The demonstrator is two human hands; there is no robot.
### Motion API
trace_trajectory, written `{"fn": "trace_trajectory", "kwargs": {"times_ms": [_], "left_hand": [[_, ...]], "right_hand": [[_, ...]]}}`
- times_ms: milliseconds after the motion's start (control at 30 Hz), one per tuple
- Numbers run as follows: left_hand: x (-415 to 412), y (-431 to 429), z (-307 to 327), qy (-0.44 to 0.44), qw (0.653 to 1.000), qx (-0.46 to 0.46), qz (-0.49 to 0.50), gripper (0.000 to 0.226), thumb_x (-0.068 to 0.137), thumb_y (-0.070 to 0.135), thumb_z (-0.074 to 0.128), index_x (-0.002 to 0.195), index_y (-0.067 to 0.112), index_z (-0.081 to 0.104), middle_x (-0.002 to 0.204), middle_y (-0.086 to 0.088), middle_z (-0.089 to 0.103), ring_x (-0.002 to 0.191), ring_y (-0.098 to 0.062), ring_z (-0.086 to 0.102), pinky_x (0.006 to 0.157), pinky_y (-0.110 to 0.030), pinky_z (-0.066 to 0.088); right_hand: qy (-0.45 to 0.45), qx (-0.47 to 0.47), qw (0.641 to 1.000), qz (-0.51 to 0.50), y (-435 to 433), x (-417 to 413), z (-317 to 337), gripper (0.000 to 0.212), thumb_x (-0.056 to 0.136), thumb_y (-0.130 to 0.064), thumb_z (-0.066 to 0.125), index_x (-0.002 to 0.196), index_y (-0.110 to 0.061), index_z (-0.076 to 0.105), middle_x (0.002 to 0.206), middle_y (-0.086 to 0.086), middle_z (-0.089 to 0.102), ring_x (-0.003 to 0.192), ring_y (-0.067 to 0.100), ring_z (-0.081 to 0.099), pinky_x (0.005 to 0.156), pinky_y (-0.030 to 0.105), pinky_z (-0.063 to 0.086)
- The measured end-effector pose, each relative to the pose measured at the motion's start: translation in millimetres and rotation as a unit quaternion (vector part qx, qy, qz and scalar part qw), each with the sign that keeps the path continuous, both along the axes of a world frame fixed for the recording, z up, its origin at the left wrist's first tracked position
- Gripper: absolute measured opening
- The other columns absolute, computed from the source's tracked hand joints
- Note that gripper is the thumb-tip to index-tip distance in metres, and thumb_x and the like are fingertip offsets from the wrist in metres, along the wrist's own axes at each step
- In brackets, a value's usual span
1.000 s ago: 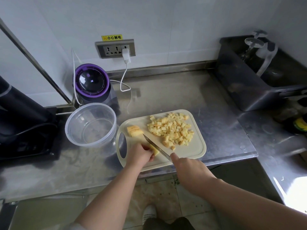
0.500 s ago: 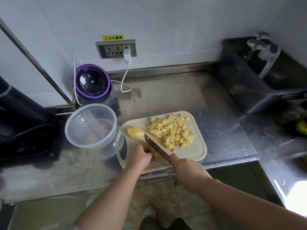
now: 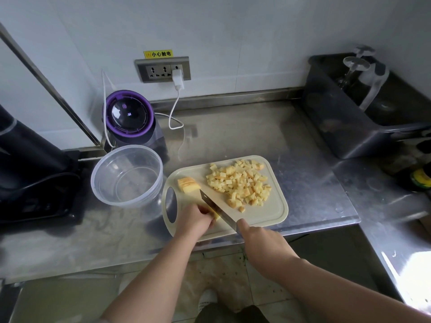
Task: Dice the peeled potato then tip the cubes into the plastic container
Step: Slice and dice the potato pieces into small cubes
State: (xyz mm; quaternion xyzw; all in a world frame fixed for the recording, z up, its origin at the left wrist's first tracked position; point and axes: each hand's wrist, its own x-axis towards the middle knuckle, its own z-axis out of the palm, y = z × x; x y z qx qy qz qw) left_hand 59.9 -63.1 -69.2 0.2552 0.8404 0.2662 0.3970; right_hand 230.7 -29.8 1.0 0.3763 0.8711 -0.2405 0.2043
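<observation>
Peeled pale-yellow potato piece (image 3: pixel 217 216) lies at the near edge of a cream plastic cutting board (image 3: pixel 276 214), pinned under the curled grip of the left hand (image 3: pixel 196 220). The grip of the right hand (image 3: pixel 263 248) is clamped on a steel knife (image 3: pixel 217 209), its blade against the piece. Farther back sit a sliced chunk (image 3: pixel 188 184) and a heap of small matte cubes (image 3: pixel 240 185). Left of the board, on the scuffed steel bench (image 3: pixel 233 131), stands a round clear plastic container (image 3: pixel 127 176). A yellow wall label (image 3: pixel 158 54) reads "小心触电".

My right hand (image 3: pixel 261 243) tilts the knife (image 3: pixel 217 209) up from its cut (blade face now shows); my left hand (image 3: pixel 194 219) covers more of the potato strip (image 3: pixel 217 216).
</observation>
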Motion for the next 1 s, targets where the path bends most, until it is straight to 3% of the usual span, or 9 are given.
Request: {"fn": "trace_trajectory", "kwargs": {"times_ms": [133,233,433,600,733,867,933,1000], "left_hand": [[-0.9,1.2,-1.1,-0.013,1.0,-0.005,0.009,0.004,0.083,0.023,0.067,0.086,0.022,0.066,0.086,0.001,0.071,0.084,-0.019,0.068,0.083,-0.039,0.056],[-1.5,1.8,0.0,-0.007,1.0,-0.008,0.006,0.003,0.086,0.022,0.065,0.084,0.024,0.063,0.088,0.003,0.069,0.087,-0.017,0.065,0.071,-0.029,0.052],[-3.0,1.7,-0.2,-0.009,1.0,-0.018,-0.006,0.01,0.084,0.02,0.063,0.091,0.025,0.067,0.091,0.004,0.069,0.088,-0.015,0.063,0.08,-0.031,0.051],[-1.5,0.9,0.8,0.004,1.0,-0.007,-0.007,0.003,0.087,0.021,0.063,0.086,0.024,0.063,0.091,0.003,0.069,0.088,-0.016,0.064,0.079,-0.03,0.051],[-2.6,-1.3,4.9,-0.067,0.997,0.012,0.022,0.016,0.094,0.018,0.057,0.08,0.013,0.063,0.084,-0.006,0.072,0.08,-0.019,0.07,0.077,-0.032,0.057],[-22.9,-16.6,21.0,-0.069,0.994,0.045,0.078,0.015,0.098,0.014,0.051,0.084,0.015,0.058,0.082,-0.005,0.07,0.069,-0.012,0.065,0.052,-0.017,0.045],[-41.9,-28.8,29.8,-0.06,0.985,0.09,0.138,0.016,0.098,0.01,0.048,0.087,0.013,0.061,0.079,-0.005,0.069,0.067,-0.013,0.064,0.051,-0.018,0.042],[-60.7,-41.8,37.1,0.008,0.979,0.125,0.161,0.015,0.097,0.011,0.049,0.09,0.014,0.062,0.081,-0.002,0.071,0.07,-0.012,0.066,0.059,-0.022,0.045]], "right_hand": [[-0.002,0.001,1.0,0.013,1.6,-1.6,0.4,0.047,0.095,0.001,0.041,0.135,-0.02,0.029,0.083,0.004,0.054,0.067,0.014,0.051,0.054,0.024,0.043],[-0.014,0.005,1.0,0.025,0.5,-6.1,-2.9,0.049,0.095,0.002,0.042,0.138,-0.018,0.027,0.077,0.001,0.048,0.063,0.013,0.048,0.049,0.023,0.037],[-0.034,0.001,0.999,0.018,2.5,-13.8,-9.7,0.047,0.096,0.0,0.043,0.136,-0.018,0.028,0.088,0.005,0.058,0.08,0.02,0.063,0.067,0.032,0.054],[-0.01,0.007,1.0,0.014,6.6,-13.1,-6.9,0.043,0.096,-0.001,0.042,0.132,-0.02,0.03,0.078,0.001,0.049,0.064,0.012,0.05,0.049,0.019,0.037],[-0.004,0.071,0.996,0.058,11.4,-11.4,-3.7,0.047,0.091,0.005,0.042,0.131,-0.017,0.03,0.073,0.0,0.043,0.062,0.018,0.048,0.053,0.028,0.04],[-0.009,0.13,0.984,0.124,19.9,-8.4,2.7,0.054,0.091,0.002,0.051,0.134,-0.018,0.025,0.083,0.001,0.044,0.054,0.015,0.039,0.047,0.027,0.032],[-0.011,0.158,0.974,0.161,21.0,-7.5,3.4,0.057,0.089,0.002,0.052,0.136,-0.018,0.026,0.093,0.003,0.048,0.054,0.016,0.037,0.046,0.027,0.029],[-0.01,0.178,0.964,0.198,20.3,-8.6,-0.1,0.06,0.09,0.001,0.053,0.141,-0.017,0.026,0.111,0.006,0.052,0.057,0.017,0.04,0.049,0.027,0.031]]}}
